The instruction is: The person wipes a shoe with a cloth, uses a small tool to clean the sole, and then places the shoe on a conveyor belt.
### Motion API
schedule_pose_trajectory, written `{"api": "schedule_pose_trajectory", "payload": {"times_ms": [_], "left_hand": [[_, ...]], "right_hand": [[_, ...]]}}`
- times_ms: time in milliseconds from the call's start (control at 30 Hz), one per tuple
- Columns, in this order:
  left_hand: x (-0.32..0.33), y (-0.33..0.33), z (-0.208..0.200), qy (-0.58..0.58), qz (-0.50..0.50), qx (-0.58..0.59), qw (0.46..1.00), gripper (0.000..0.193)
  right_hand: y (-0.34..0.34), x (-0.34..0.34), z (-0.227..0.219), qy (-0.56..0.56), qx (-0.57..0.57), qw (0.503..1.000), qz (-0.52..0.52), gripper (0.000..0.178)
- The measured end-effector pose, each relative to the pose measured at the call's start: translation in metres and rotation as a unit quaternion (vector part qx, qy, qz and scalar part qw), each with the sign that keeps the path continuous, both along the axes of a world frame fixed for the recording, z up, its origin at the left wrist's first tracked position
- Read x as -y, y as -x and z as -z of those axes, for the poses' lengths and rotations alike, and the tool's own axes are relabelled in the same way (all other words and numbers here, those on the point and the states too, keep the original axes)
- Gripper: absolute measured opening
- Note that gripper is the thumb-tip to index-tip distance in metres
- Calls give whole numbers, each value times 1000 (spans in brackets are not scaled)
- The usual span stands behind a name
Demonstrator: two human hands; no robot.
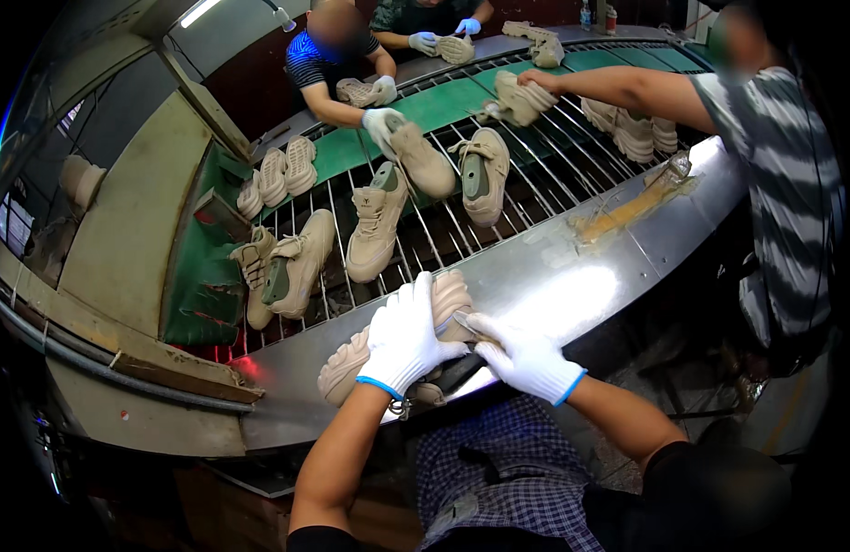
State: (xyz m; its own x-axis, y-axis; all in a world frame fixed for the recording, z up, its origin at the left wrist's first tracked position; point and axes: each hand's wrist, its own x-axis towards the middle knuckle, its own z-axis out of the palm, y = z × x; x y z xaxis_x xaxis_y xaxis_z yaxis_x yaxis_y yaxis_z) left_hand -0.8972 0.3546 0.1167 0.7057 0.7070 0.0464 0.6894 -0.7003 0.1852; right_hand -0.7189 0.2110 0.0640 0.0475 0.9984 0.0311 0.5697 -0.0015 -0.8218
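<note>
A beige shoe (452,294) with a chunky ridged sole lies on its side on the metal ledge close to me. My left hand (402,339), in a white knit glove with a blue cuff, is closed over its middle. A second ridged beige sole (344,362) shows just left of that hand; whether it belongs to the same shoe is hidden. My right hand (526,357), gloved alike, pinches a thin, pale, pointed piece (463,324) against the shoe's side. Its kind cannot be made out. Part of the shoe's dark opening (463,370) shows below my hands.
Beyond the metal ledge (554,294) runs a curved rod conveyor (429,244) carrying several beige shoes. Across it, a person's gloved hand (384,129) holds a shoe (422,161). At right, another person's bare hand (540,81) grips a shoe (519,99). A wooden panel (139,221) stands left.
</note>
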Motion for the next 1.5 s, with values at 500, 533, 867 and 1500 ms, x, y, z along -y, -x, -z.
{"api": "schedule_pose_trajectory", "payload": {"times_ms": [500,533,867,1500], "left_hand": [[-11,18,18,-33,117,117,986,86],[-9,17,20,-45,136,131,981,85],[-5,39,1,-4,177,85,981,91],[115,81,105,-315,96,213,920,58]], "right_hand": [[-20,-1,-18,79,-127,989,-8,48],[-16,-4,-10,35,-72,996,-40,48],[20,-17,-27,-46,338,919,-199,54],[-9,-79,20,-84,-18,996,-37,38]]}}
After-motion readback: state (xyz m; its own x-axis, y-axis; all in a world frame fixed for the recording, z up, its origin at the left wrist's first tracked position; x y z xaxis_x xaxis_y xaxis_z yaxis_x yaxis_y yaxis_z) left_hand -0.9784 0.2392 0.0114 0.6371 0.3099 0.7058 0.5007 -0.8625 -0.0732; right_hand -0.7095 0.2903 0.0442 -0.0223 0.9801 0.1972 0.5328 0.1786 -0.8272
